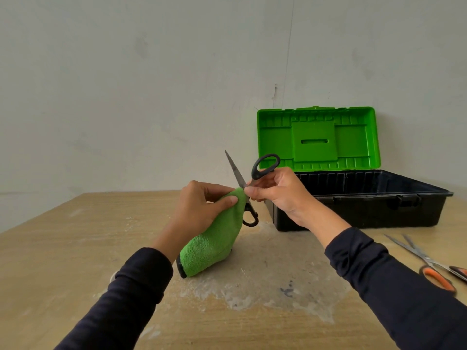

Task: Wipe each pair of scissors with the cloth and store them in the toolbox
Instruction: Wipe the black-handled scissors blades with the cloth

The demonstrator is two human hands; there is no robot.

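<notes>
Toolbox (358, 210) lid up; left hand (199, 210) grips cloth (214, 246), right hand (278, 195) grips black scissors (265, 165).

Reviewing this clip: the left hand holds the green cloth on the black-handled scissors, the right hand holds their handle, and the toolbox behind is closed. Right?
Not quite. The head view shows the toolbox open, its green lid raised. The rest stands: left hand holds the green cloth on the black-handled scissors; right hand holds their handle.

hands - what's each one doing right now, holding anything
Left hand: fingers curled round the green cloth, which covers one blade.
Right hand: fingers pinch the black-handled scissors, blades spread open.
</notes>
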